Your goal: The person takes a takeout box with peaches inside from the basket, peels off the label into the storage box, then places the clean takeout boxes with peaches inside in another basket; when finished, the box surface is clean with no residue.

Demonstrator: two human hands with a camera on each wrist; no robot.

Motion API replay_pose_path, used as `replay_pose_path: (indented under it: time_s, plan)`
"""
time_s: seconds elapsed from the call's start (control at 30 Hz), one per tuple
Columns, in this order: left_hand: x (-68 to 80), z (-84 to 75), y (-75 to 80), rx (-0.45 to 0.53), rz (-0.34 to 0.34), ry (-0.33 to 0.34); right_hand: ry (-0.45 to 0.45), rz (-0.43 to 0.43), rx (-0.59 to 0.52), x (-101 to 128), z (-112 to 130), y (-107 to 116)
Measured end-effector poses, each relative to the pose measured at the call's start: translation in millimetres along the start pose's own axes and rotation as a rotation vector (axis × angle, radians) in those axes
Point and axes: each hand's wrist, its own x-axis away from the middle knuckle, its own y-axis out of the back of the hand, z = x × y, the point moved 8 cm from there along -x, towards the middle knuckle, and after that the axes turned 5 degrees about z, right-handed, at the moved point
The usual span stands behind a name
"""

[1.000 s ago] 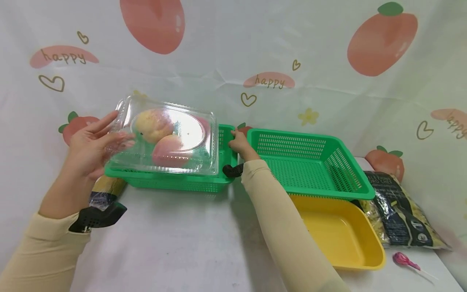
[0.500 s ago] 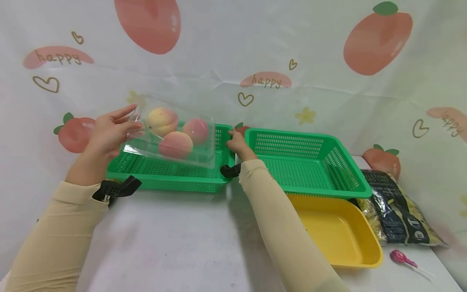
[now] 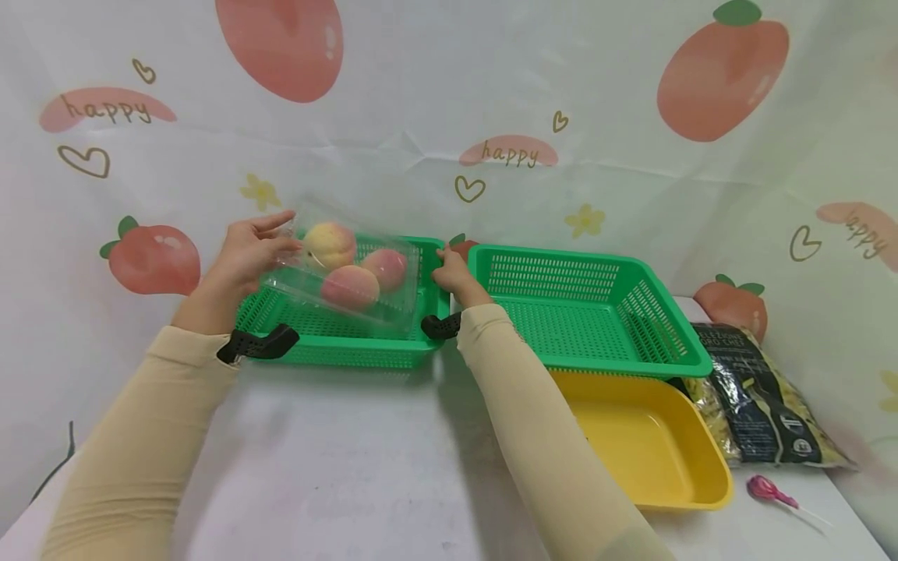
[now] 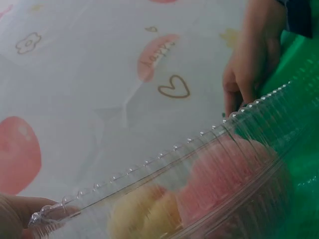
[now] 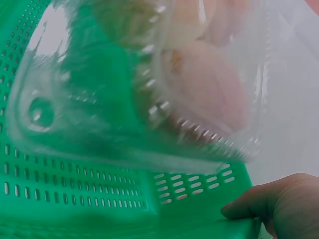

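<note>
Clear plastic, and three peaches behind it: the clamshell box (image 3: 347, 274) tilts into the left green basket (image 3: 337, 343), its right end low inside the basket and its left end raised. The left hand (image 3: 242, 261) holds that raised end, fingers and thumb pinching the ribbed rim. The right hand (image 3: 452, 274) grips the basket's right rim, fingers curled over the edge and thumb below, as the right wrist view shows. By my reading the placing is nearly done: the box is inside the basket's walls, but it is not yet flat and not yet let go. What is left is to lower the left end and release. The box itself looks thin and glossy, lid closed, with a beaded rim; one yellowish peach (image 3: 328, 243) sits beside two pinker ones. A second green basket (image 3: 659, 343) stands just to the right, over a yellow tray (image 3: 701, 475).
</note>
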Motion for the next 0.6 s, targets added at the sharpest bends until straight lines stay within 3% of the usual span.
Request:
replay_pose_path:
  time_s: [0.2, 0.6]
  plan:
    - [-10.3, 5.5, -9.2, -0.016, 0.040, 0.015, 0.001, 0.012, -0.001, 2, 2, 1]
    - [-22.5, 15.1, -19.5, 0.042, 0.081, 0.047, -0.030, 0.026, 0.022, -2, 0, -1]
